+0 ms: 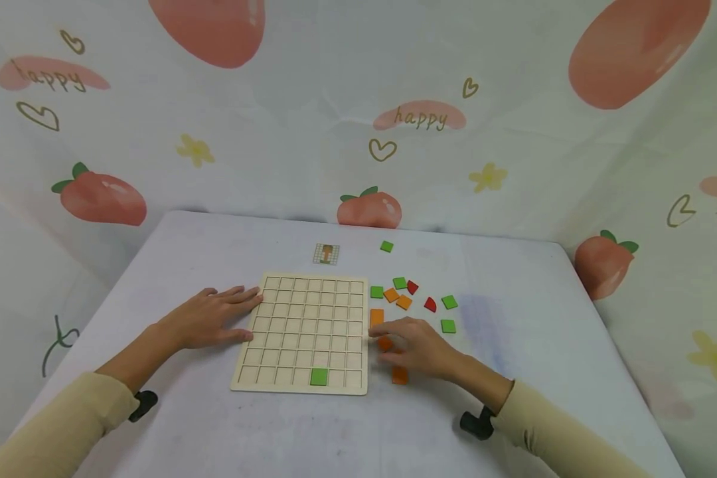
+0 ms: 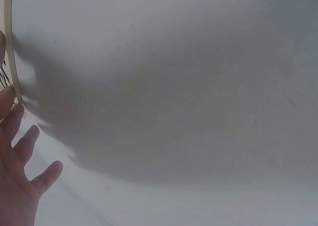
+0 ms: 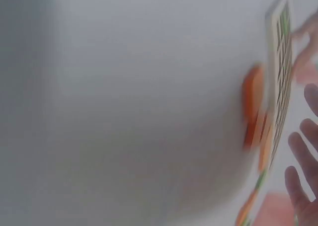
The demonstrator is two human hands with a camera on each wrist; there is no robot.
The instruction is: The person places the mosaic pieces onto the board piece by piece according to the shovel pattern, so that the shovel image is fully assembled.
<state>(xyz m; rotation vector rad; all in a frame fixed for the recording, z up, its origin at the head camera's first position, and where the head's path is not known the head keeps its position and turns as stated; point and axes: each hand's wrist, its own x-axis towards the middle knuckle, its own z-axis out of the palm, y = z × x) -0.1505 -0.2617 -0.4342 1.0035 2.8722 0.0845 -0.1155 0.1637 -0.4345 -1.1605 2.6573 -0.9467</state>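
Your left hand [image 1: 218,318] rests against the left edge of the gridded board [image 1: 293,326], its fingers extended and apart, clamped on nothing. Your right hand [image 1: 418,346] is poised beside the board's right edge, over an orange piece [image 1: 385,343]; its fingers are parted, with no piece visibly pinched. Whether a fingertip touches that piece cannot be told, the right wrist view being blurred.

One green square tile [image 1: 319,377] occupies a cell in the row nearest you. An orange rectangle [image 1: 377,317] lies just beside the board, a second orange block [image 1: 399,376] lies nearer you, and a red quarter-circle [image 1: 431,305] lies farther right. The small pattern card [image 1: 326,254] lies beyond the board's far edge.

Likely faults: your right fingers, sweeping low among crowded orange pieces, could nudge neighbours or pick the wrong one, since your hand partly covers them. Uneven pressure from your left hand could slide the board sideways; a jolt could unseat the green tile.
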